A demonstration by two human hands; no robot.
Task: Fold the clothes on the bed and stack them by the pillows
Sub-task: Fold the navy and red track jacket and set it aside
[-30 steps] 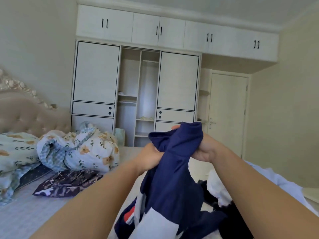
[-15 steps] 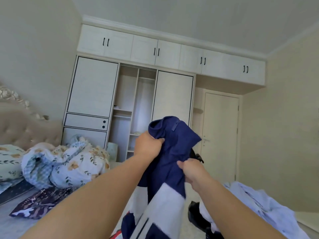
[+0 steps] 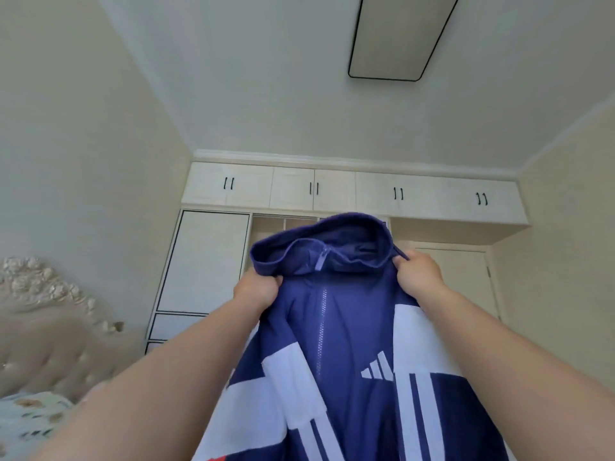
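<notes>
In front of the white built-in wardrobe [image 3: 213, 261], head view: a navy zip-front track jacket with white panels and stripes [image 3: 346, 344] is held up in the air at arm's length, front side facing the camera, zip closed up to the collar. The left hand [image 3: 256, 289] is curled round the fabric at the left shoulder, just below the collar. The right hand [image 3: 417, 272] is clamped on the right shoulder seam, thumb and fingers pinching the cloth. Jacket body hangs down between both forearms; the lower hem is cut off by the frame edge. A beige tufted headboard with carved trim [image 3: 50, 321] is seen at left, with a floral-print pillow [image 3: 30, 414] below it, blurred. A rectangular black-framed ceiling light [image 3: 402, 36] is seen overhead.
</notes>
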